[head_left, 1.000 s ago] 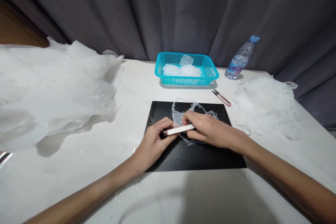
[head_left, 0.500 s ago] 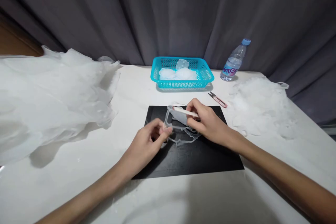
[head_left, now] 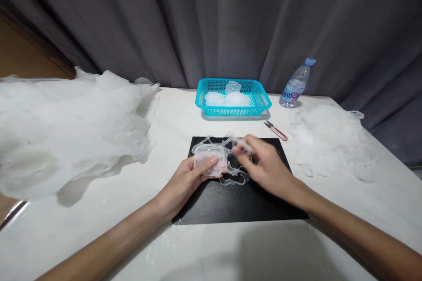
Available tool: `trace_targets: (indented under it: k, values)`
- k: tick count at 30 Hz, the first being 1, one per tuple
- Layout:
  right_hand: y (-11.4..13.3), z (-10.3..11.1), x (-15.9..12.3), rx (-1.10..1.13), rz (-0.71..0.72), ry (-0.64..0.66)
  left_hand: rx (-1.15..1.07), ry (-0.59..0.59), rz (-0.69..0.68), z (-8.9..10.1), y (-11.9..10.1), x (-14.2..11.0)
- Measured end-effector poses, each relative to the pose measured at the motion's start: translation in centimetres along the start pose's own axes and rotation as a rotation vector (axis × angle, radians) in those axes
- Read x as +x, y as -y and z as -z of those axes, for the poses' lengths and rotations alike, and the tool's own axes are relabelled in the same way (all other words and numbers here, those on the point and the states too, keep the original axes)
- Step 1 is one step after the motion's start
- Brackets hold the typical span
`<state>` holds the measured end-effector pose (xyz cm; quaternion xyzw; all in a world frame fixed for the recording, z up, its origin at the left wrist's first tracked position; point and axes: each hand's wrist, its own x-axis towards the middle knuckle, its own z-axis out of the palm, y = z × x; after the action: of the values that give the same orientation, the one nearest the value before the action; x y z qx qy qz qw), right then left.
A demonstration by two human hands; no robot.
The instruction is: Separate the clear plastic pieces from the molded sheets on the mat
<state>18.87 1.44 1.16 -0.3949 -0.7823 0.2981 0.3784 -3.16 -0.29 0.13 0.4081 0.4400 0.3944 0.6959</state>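
My left hand [head_left: 191, 175] grips a flat, translucent, rounded-rectangular plastic-like piece [head_left: 209, 161], with the thumb across its face and the fingers beneath. The piece is held above a black mat [head_left: 240, 204]. Loose, clear, frame-like strips [head_left: 234, 180] lie on the mat to its right and behind it. Just right of the piece, my right hand [head_left: 263, 162] is blurred by motion. Its fingers are curled together around something whitish, too smeared to name.
Behind the mat stands a turquoise basket [head_left: 235, 112] holding several translucent pieces. Pink-handled thread snips [head_left: 276, 131] and a water bottle [head_left: 295, 85] are at the back right. A big heap of translucent sheets [head_left: 75, 127] fills the left; a heap of clear scraps [head_left: 332, 145] lies right.
The flat pale piece, earlier edge-on by my right hand, is now face-up in my left. My left hand has turned and no longer pinches the clear strip. The view has tilted up slightly.
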Motion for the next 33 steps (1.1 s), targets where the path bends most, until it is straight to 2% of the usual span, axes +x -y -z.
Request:
trace_targets:
  k: [1,3,6,9,15,21,26,30,33]
  values:
    - [0.0,0.4,0.2,0.032,-0.105,-0.04,-0.038,0.002,0.001,0.0,0.0,0.1]
    - [-0.1,0.9,0.5,0.097,-0.237,-0.005,-0.088,0.007,0.007,0.1,0.0,0.2]
    - [0.1,0.3,0.5,0.182,-0.239,0.117,-0.094,0.04,-0.017,0.3,0.1,0.1]
    - [0.2,-0.7,0.2,0.25,-0.21,0.164,-0.019,0.076,-0.06,0.5,0.4,-0.1]
    - [0.0,-0.8,0.2,0.363,-0.299,0.24,0.151,-0.064,-0.085,1.1,1.4,0.0]
    - [-0.4,-0.8,0.1,0.369,-0.221,0.287,0.096,-0.091,-0.073,0.6,1.5,-0.1]
    - [-0.2,-1.0,-0.5,0.189,-0.113,0.24,0.033,-0.051,0.005,0.2,0.9,-0.3]
    - [-0.2,-0.8,-0.5,0.094,-0.044,0.257,-0.002,0.003,-0.002,-0.2,0.4,-0.4]
    - [-1.3,-0.9,-0.2,-0.053,-0.051,0.268,-0.012,0.008,-0.014,-0.5,0.1,-0.5]
